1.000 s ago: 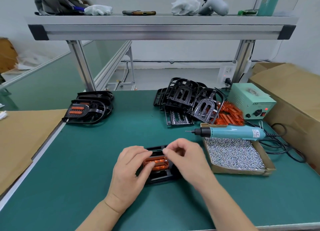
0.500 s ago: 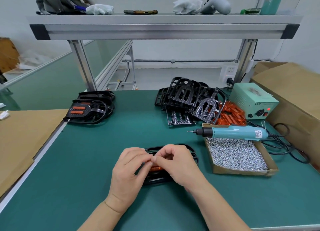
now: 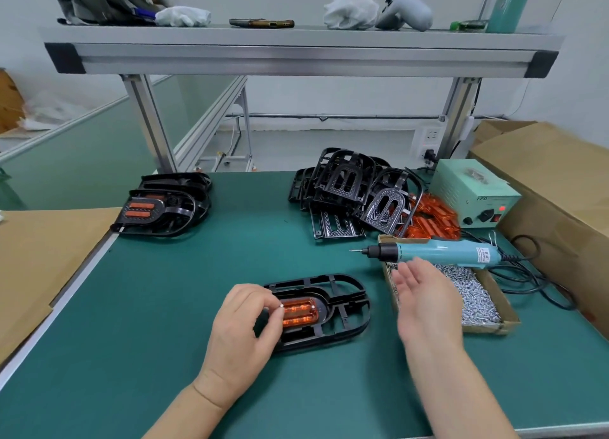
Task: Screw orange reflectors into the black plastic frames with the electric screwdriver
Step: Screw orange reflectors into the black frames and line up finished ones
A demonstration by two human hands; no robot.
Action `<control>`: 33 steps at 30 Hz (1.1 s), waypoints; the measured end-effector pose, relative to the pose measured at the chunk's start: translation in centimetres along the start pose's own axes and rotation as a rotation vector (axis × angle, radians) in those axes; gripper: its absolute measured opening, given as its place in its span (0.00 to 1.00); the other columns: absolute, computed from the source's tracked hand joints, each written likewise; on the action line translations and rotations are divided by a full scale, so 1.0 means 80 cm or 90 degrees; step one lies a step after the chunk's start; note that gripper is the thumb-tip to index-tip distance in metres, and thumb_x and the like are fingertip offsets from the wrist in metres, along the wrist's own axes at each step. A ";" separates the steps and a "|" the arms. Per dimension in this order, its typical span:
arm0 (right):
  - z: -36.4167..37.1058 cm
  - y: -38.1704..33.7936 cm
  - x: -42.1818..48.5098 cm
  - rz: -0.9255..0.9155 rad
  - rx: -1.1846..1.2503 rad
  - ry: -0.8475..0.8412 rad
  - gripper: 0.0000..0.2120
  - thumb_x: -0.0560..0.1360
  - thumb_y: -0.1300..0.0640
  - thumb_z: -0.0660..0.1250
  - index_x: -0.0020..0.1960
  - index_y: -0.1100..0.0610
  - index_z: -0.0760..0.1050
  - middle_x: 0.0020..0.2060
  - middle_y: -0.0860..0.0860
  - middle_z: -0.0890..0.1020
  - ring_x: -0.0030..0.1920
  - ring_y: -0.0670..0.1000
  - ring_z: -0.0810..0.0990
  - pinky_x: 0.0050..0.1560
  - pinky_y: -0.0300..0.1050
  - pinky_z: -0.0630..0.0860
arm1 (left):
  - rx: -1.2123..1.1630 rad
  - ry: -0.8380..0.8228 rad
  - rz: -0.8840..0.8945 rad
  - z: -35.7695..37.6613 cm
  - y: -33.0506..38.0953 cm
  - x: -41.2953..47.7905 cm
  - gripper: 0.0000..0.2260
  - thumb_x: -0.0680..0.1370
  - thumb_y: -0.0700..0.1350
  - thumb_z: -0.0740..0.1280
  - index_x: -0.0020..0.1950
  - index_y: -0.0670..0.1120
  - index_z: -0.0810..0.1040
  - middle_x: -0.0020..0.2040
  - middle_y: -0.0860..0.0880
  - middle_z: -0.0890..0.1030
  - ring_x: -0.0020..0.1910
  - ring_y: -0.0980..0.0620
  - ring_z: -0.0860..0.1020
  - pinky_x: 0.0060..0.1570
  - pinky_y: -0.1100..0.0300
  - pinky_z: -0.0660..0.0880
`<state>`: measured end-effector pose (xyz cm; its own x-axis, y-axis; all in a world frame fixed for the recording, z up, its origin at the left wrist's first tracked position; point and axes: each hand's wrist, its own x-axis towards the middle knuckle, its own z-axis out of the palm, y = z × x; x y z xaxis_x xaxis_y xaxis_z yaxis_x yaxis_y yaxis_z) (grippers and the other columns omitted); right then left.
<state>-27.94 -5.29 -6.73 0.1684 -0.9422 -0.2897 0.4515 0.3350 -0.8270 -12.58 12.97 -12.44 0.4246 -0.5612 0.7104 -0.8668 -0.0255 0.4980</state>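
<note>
Frame (image 3: pixel 349 293) beneath left hand (image 3: pixel 244 323) pinching screw (image 3: pixel 281 306); screwdriver (image 3: pixel 438 254) lies across screw box (image 3: pixel 484 328).

right hand (image 3: pixel 425 302): motion-blurred | black frame (image 3: pixel 329 308): left end hidden under left hand (image 3: pixel 244 326) | screw (image 3: pixel 281 306): tiny, pinched at fingertips | cardboard box (image 3: pixel 560 188): cut by right edge

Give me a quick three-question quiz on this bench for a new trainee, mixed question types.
1. True or false: the right hand grips the electric screwdriver.
2. Where does the screwdriver lie? A) on the shelf B) across the box of screws C) on the cardboard
3. Fill in: the ___ hand pinches a screw at the orange reflector in the black frame.
Key: 1 false, it is open; 2 B; 3 left hand.
</note>
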 end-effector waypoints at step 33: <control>0.081 0.006 0.008 0.056 0.237 -0.196 0.19 0.64 0.57 0.78 0.52 0.56 0.76 0.34 0.49 0.76 0.31 0.45 0.74 0.32 0.37 0.74 | 0.028 -0.056 -0.020 -0.003 0.003 0.001 0.05 0.77 0.43 0.65 0.42 0.45 0.76 0.42 0.55 0.77 0.46 0.53 0.75 0.50 0.60 0.72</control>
<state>-21.93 -5.69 -4.16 0.4454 -0.8830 -0.1480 0.6971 0.4457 -0.5616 -12.67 13.08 -12.14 0.4284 -0.6301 0.6476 -0.8650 -0.0787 0.4956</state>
